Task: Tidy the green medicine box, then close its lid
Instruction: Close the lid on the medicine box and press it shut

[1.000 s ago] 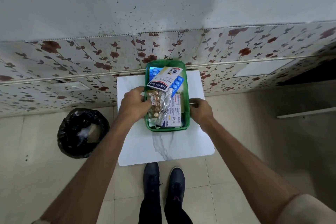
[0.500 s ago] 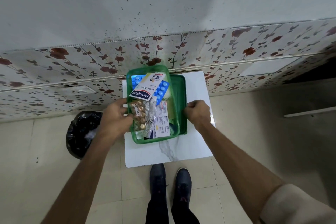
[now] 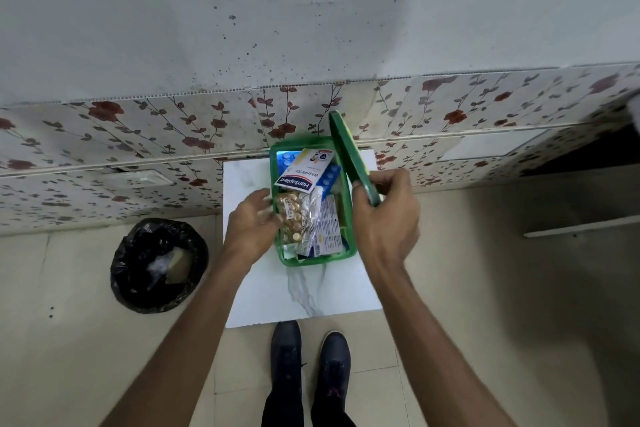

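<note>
The green medicine box (image 3: 318, 258) stands on a small white marble-patterned table (image 3: 304, 291). It holds a Hansaplast packet (image 3: 301, 173), blue blister strips (image 3: 329, 177), a strip of gold capsules (image 3: 291, 218) and a printed leaflet (image 3: 329, 225). My right hand (image 3: 384, 215) grips the green lid (image 3: 349, 156) and holds it on edge, tilted, above the box's right side. My left hand (image 3: 251, 222) rests against the box's left wall, fingers spread and touching the capsule strip.
A black-lined waste bin (image 3: 157, 263) stands on the tiled floor left of the table. A flower-patterned wall panel (image 3: 138, 135) runs behind the table. My two dark shoes (image 3: 308, 357) are at the table's near edge.
My right hand has picked the lid up off the table beside the box and raised it onto its edge. The left hand has stayed at the box's left wall.
</note>
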